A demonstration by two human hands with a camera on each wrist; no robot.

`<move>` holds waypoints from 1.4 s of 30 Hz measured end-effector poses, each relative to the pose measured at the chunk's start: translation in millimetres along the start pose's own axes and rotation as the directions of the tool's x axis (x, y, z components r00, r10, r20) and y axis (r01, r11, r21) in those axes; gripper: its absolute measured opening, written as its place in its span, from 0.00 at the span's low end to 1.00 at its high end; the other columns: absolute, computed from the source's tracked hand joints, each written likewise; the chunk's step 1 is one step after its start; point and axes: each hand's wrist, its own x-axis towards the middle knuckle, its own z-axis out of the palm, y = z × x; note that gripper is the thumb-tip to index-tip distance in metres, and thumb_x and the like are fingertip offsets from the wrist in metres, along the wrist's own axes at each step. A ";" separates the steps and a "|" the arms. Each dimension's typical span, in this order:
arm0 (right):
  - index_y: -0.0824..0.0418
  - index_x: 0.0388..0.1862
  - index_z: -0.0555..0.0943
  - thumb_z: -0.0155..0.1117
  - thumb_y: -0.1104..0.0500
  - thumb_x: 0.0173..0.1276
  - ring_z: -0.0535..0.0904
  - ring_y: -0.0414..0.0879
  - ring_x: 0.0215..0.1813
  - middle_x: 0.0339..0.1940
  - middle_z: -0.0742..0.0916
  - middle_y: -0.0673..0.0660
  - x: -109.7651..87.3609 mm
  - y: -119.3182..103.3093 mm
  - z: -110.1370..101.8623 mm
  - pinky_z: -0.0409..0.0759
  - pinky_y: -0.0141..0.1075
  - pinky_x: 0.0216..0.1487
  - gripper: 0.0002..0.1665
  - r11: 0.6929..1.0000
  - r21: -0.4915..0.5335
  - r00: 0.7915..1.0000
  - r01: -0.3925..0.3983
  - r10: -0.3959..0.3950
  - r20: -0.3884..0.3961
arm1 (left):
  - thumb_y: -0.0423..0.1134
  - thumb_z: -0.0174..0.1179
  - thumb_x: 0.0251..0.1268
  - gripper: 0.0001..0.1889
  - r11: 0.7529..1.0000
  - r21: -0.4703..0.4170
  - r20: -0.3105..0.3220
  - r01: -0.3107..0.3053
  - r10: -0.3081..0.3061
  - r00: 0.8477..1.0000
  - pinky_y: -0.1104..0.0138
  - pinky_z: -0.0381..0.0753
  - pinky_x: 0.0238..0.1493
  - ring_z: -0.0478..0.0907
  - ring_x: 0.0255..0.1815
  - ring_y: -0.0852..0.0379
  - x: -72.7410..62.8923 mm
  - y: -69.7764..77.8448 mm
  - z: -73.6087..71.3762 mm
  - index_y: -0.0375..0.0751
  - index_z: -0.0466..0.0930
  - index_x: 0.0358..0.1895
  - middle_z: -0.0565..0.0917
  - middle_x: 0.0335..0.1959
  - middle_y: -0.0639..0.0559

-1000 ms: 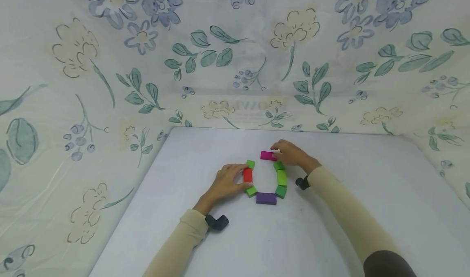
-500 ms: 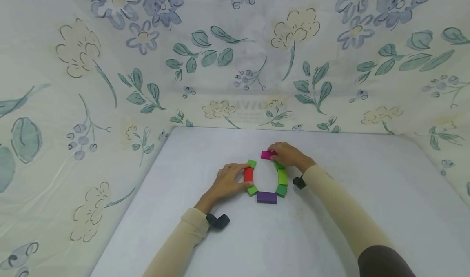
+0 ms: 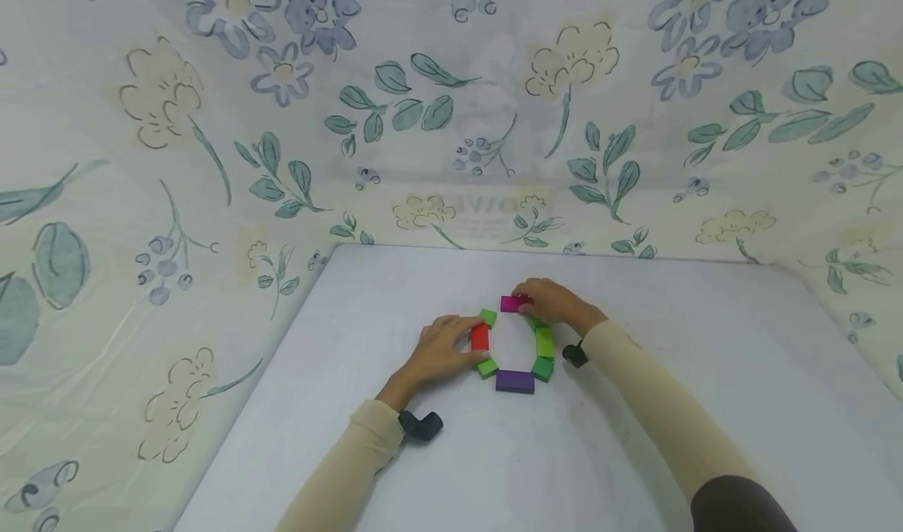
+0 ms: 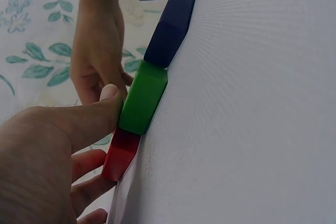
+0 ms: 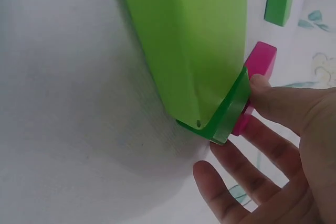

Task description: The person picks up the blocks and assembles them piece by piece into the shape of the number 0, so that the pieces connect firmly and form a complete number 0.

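Wooden-looking blocks form a ring on the white table. My right hand (image 3: 553, 301) pinches a magenta block (image 3: 508, 304) at the far end between thumb and fingers; in the right wrist view it sits against a green block (image 5: 231, 108). My left hand (image 3: 440, 349) spans the red block (image 3: 480, 338) on the left side. Its thumb touches the near-left green block (image 4: 143, 98), and its index fingertip reaches the far-left green block (image 3: 488, 317). Along the right lie a lime block (image 3: 545, 342) and a darker green block (image 3: 542, 370). A purple block (image 3: 515, 381) closes the near end.
The white table (image 3: 451, 469) extends around the ring on all sides. A floral-patterned sheet (image 3: 451, 140) hangs behind the table's far edge and along its left. Each wrist wears a small black camera, such as the left wrist camera (image 3: 421, 426).
My right hand has shifted slightly left and nearer, its fingers closing further over the magenta block, which now sits slightly closer to the ring. The left hand stays at the red block.
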 end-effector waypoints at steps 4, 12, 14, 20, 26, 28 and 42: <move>0.55 0.66 0.77 0.63 0.57 0.73 0.78 0.49 0.61 0.58 0.84 0.55 -2.4 -1.0 -0.4 0.76 0.45 0.66 0.24 1.000 -0.004 1.000 0.018 -0.018 0.007 | 0.60 0.63 0.62 0.34 1.000 -0.004 -0.004 -0.001 0.001 1.000 0.44 0.59 0.71 0.59 0.76 0.42 0.7 0.0 0.0 0.57 0.70 0.71 0.74 0.71 0.52; 0.56 0.66 0.78 0.63 0.57 0.73 0.78 0.49 0.60 0.57 0.84 0.56 -4.7 -3.3 -1.2 0.76 0.44 0.66 0.23 0.999 -0.009 0.999 0.037 -0.037 0.005 | 0.60 0.63 0.62 0.34 1.000 0.001 -0.005 0.002 -0.002 1.000 0.43 0.58 0.72 0.58 0.77 0.42 0.9 -0.1 -1.2 0.57 0.70 0.71 0.74 0.71 0.52; 0.56 0.66 0.78 0.63 0.56 0.73 0.78 0.49 0.60 0.58 0.84 0.56 -4.9 -3.5 -0.3 0.76 0.44 0.66 0.24 0.999 -0.009 0.999 0.038 -0.038 0.007 | 0.60 0.63 0.62 0.34 1.000 -0.002 -0.005 0.002 -0.002 1.000 0.42 0.58 0.72 0.58 0.76 0.42 0.6 -0.2 -1.1 0.57 0.70 0.71 0.74 0.71 0.51; 0.55 0.66 0.79 0.65 0.55 0.71 0.78 0.50 0.62 0.60 0.84 0.56 -3.7 -5.3 2.0 0.77 0.43 0.66 0.24 1.000 0.002 1.000 0.030 -0.030 0.005 | 0.60 0.63 0.62 0.34 1.000 -0.010 -0.008 0.008 -0.008 1.000 0.43 0.58 0.72 0.58 0.76 0.42 -0.4 -0.6 -1.2 0.57 0.71 0.71 0.74 0.70 0.50; 0.54 0.66 0.78 0.65 0.55 0.71 0.78 0.50 0.63 0.61 0.84 0.55 -6.3 -7.6 2.6 0.77 0.44 0.66 0.25 1.000 0.014 1.000 0.025 -0.025 0.008 | 0.60 0.63 0.62 0.34 1.000 -0.011 -0.001 0.009 -0.009 1.000 0.42 0.57 0.73 0.57 0.77 0.42 -1.8 0.9 -2.0 0.57 0.70 0.72 0.74 0.71 0.49; 0.54 0.66 0.79 0.65 0.55 0.71 0.77 0.50 0.64 0.61 0.84 0.55 -7.6 -8.3 2.8 0.77 0.44 0.66 0.25 1.000 0.016 1.000 0.025 -0.025 0.008 | 0.61 0.62 0.62 0.34 1.000 -0.012 0.001 0.008 -0.008 1.000 0.42 0.57 0.72 0.57 0.77 0.42 -2.0 1.5 -2.1 0.57 0.70 0.72 0.74 0.71 0.49; 0.55 0.68 0.76 0.62 0.53 0.74 0.78 0.51 0.62 0.60 0.82 0.57 -14.4 0.6 3.9 0.78 0.46 0.64 0.25 0.995 0.090 0.999 0.033 -0.029 -0.044 | 0.62 0.62 0.62 0.35 1.000 -0.005 -0.001 -0.012 0.012 1.000 0.44 0.58 0.72 0.58 0.76 0.42 1.4 -0.3 1.8 0.56 0.70 0.72 0.74 0.71 0.51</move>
